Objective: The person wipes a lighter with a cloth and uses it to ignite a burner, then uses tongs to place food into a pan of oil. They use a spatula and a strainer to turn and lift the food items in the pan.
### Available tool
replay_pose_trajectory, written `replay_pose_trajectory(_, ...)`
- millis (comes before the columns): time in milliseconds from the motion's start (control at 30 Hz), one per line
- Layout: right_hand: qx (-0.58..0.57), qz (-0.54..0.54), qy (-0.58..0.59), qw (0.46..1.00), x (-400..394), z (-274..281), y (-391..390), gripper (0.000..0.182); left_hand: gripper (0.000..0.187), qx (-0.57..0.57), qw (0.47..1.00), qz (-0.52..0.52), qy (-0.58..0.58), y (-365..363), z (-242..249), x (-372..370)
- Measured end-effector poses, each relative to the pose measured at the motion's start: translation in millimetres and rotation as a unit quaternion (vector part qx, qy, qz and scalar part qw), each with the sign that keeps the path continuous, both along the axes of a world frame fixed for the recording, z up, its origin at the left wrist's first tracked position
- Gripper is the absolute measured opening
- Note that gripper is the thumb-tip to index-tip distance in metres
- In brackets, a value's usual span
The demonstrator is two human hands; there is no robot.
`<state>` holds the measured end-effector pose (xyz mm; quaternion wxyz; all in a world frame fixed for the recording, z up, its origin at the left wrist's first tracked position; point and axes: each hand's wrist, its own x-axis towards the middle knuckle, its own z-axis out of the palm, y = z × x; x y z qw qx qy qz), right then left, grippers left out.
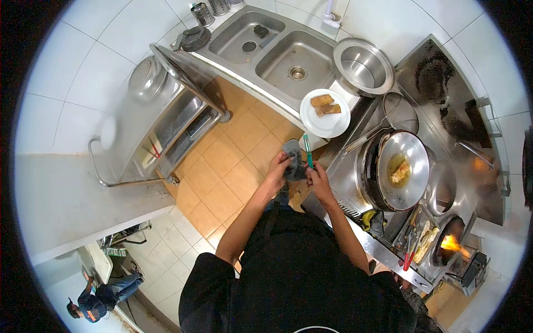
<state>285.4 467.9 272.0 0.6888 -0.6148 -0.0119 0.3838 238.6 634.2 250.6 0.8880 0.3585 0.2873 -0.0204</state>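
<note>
A dark grey cloth (pixel 293 161) is pinched in my left hand (pixel 277 167), in front of my body. Close beside it, my right hand (pixel 317 177) has its fingers closed around a slim green tool (pixel 308 151) that points up and away from me; its exact kind I cannot tell. The cloth hangs between the two hands, right next to the green tool. Just beyond them, a white plate (pixel 311 126) carries browned fried rolls (pixel 327 105). To the right, another browned piece of food (pixel 400 173) lies in oil in a metal wok (pixel 415 191).
A strainer (pixel 401 114) lies behind the wok. A flame (pixel 452 244) burns at the right, near a tray of food with red-handled tongs (pixel 408 261). A deep pot (pixel 363 66) stands beside the double sink (pixel 288 41). A metal cart (pixel 183 89) is left; another person (pixel 91 305) is lower left.
</note>
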Motion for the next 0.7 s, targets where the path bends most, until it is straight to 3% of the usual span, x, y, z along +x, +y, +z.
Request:
replay_pose_trajectory(167, -0.084, 0.003, -0.121, 0.989, -3, 7, 3, 0.018, 0.022, 0.004, 1.000, -0.005, 0.004, 0, 2, -2)
replay_pose_trajectory(267, -0.092, -0.023, -0.099, 0.991, -5, 1, 3, 0.026, 0.022, 0.006, 1.000, -0.005, 0.003, 0, 8, 0)
replay_pose_trajectory(400, -0.044, -0.020, -0.072, 0.996, -5, 9, 2, 0.022, 0.021, 0.007, 1.000, -0.014, -0.004, 0, 2, 3)
replay_pose_trajectory(500, -0.086, -0.029, -0.091, 0.992, -4, 5, 1, 0.025, 0.021, 0.008, 1.000, -0.019, -0.009, -1, 3, 5)
replay_pose_trajectory(567, -0.118, -0.010, -0.200, 0.973, -3, -18, -3, 0.027, 0.022, 0.016, 1.000, -0.021, -0.007, -2, 4, 6)
replay_pose_trajectory(700, -0.114, -0.018, -0.214, 0.970, -2, -2, -3, 0.028, 0.023, 0.026, 0.999, -0.031, 0.002, -2, 2, 8)
